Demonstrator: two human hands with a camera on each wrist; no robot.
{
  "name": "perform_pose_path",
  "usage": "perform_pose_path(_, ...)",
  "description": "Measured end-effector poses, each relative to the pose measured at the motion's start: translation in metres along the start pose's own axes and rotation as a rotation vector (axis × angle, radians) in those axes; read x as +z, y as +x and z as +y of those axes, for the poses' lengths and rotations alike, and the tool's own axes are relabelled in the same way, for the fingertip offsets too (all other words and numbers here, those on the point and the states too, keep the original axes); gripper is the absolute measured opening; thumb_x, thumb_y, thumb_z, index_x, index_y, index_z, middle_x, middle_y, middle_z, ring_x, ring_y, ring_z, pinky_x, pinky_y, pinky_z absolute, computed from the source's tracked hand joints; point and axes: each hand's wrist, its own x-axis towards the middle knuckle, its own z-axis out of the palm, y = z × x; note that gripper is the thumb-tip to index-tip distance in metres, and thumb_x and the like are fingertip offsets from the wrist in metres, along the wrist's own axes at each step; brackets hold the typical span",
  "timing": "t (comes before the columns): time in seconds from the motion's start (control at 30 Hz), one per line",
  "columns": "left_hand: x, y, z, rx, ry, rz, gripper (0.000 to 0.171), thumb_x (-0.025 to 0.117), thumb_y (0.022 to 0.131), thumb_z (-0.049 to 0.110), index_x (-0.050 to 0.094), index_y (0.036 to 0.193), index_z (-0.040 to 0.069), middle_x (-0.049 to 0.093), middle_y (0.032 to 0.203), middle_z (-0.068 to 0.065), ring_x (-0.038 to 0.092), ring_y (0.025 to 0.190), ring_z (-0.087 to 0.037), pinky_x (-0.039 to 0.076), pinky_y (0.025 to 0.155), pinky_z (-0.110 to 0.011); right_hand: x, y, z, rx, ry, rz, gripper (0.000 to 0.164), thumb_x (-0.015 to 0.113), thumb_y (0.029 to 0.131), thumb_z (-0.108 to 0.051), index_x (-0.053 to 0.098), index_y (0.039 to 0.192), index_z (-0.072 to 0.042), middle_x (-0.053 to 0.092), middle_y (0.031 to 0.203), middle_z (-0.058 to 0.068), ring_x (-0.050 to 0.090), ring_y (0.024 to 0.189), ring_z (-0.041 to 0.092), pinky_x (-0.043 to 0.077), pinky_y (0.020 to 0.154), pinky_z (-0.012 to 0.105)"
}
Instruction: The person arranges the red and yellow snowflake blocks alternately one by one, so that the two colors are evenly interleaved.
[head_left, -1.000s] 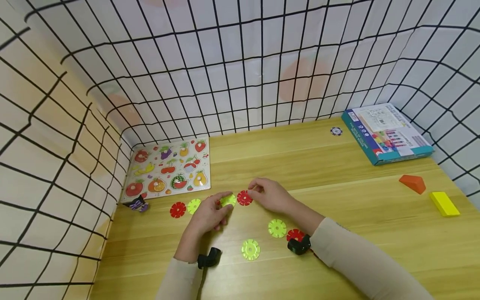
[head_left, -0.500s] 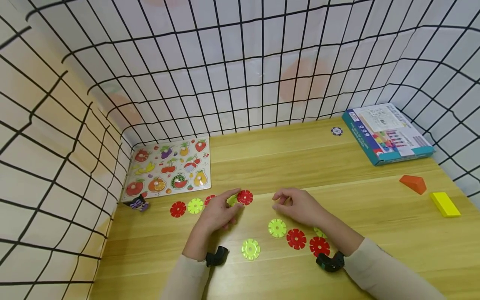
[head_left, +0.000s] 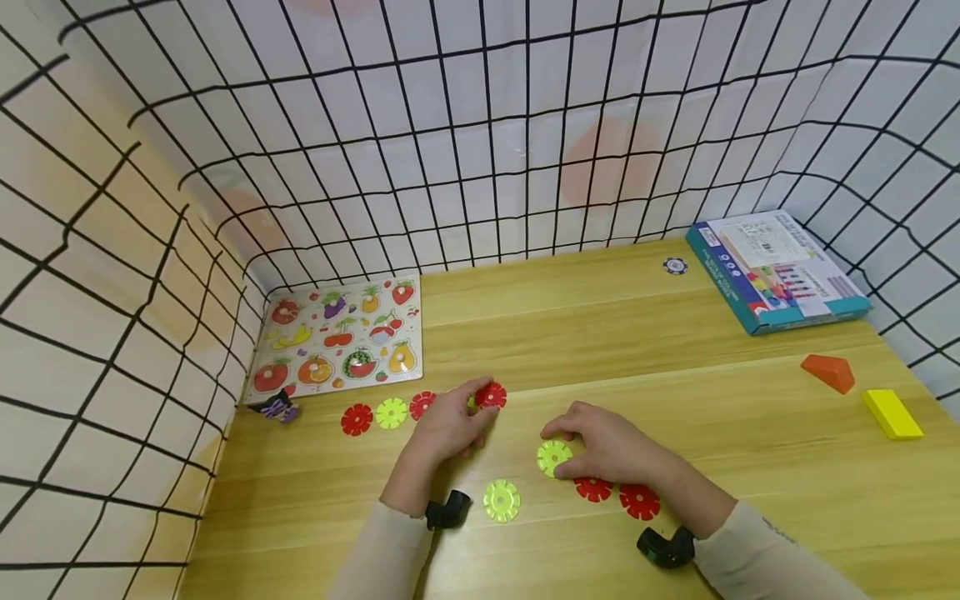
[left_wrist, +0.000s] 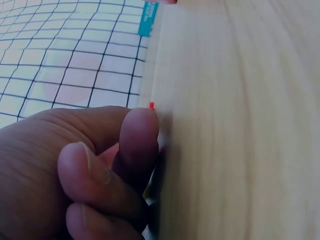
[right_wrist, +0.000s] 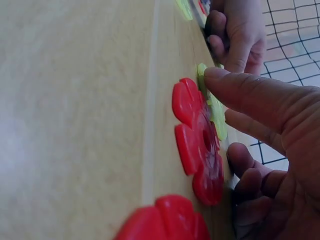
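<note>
A row of red and yellow-green building discs with notched rims lies on the table. My left hand [head_left: 446, 425] lies over the row, its index finger and thumb tips at the edge of the red disc [head_left: 493, 395] on the right end. A yellow-green disc there is mostly hidden under that hand. My right hand [head_left: 615, 446] reaches over another yellow-green disc [head_left: 552, 456], thumb tip on its near rim and index finger just past its far side. In the right wrist view, the thumb meets the yellow-green disc [right_wrist: 218, 117] behind a red disc [right_wrist: 187, 150].
A loose yellow-green disc [head_left: 501, 501] lies nearer me. Red discs [head_left: 640, 502] lie by my right wrist. A fruit puzzle board [head_left: 337, 337] stands back left, a box [head_left: 780, 271] back right. Orange [head_left: 828, 372] and yellow blocks [head_left: 892, 413] lie right. Black wire grid [head_left: 480, 133] encloses the table.
My right hand has left the red disc at the row's end and moved right and nearer me to the yellow-green disc. My left hand has slid right along the row to that red disc.
</note>
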Motion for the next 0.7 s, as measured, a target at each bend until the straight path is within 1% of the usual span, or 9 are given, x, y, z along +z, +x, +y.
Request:
perform_pose_path(0.13, 0.0011, -0.0002, -0.0005, -0.004, 0.026, 0.002, 0.052, 0.060, 0.089, 0.038, 0.041, 0.138, 0.033, 0.058, 0.051, -0.001, 0.050, 0.034, -0.018, 0.042, 0.037, -0.032, 0.0026, 0.0002, 0.0007, 0.001, 0.004, -0.002, 0.042, 0.077, 0.071, -0.043, 0.065, 0.109, -0.033, 0.050, 0.089, -0.012, 0.047, 0.077, 0.009, 0.042, 0.070, 0.028)
perform_pose_path(0.37, 0.0019, 0.0008, -0.0021, 0.001, 0.032, 0.000, 0.052, 0.060, 0.089, 0.037, 0.042, 0.137, 0.033, 0.058, 0.051, -0.002, 0.050, 0.034, -0.019, 0.042, 0.037, -0.032, 0.0016, -0.0013, -0.0004, 0.029, 0.038, -0.028, 0.042, 0.079, 0.070, -0.041, 0.065, 0.109, -0.034, 0.049, 0.089, -0.012, 0.047, 0.078, 0.009, 0.043, 0.069, 0.026)
perform_pose_path(0.47, 0.0020, 0.0009, -0.0026, 0.004, 0.032, -0.001, 0.051, 0.060, 0.089, 0.037, 0.043, 0.137, 0.033, 0.058, 0.051, -0.002, 0.050, 0.034, -0.019, 0.042, 0.037, -0.032, 0.0014, -0.0019, -0.0012, 0.027, 0.041, -0.026, 0.042, 0.079, 0.070, -0.039, 0.065, 0.109, -0.033, 0.049, 0.089, -0.011, 0.047, 0.078, 0.010, 0.042, 0.069, 0.027)
perform_pose_path(0.7, 0.0019, 0.0005, -0.0034, 0.008, 0.034, 0.003, 0.050, 0.061, 0.089, 0.036, 0.044, 0.136, 0.033, 0.058, 0.050, -0.002, 0.049, 0.034, -0.018, 0.042, 0.037, -0.031, 0.0035, -0.0026, -0.0019, 0.023, 0.021, -0.010, 0.040, 0.080, 0.069, -0.039, 0.058, 0.102, -0.034, 0.049, 0.090, -0.012, 0.046, 0.080, 0.010, 0.041, 0.073, 0.029)
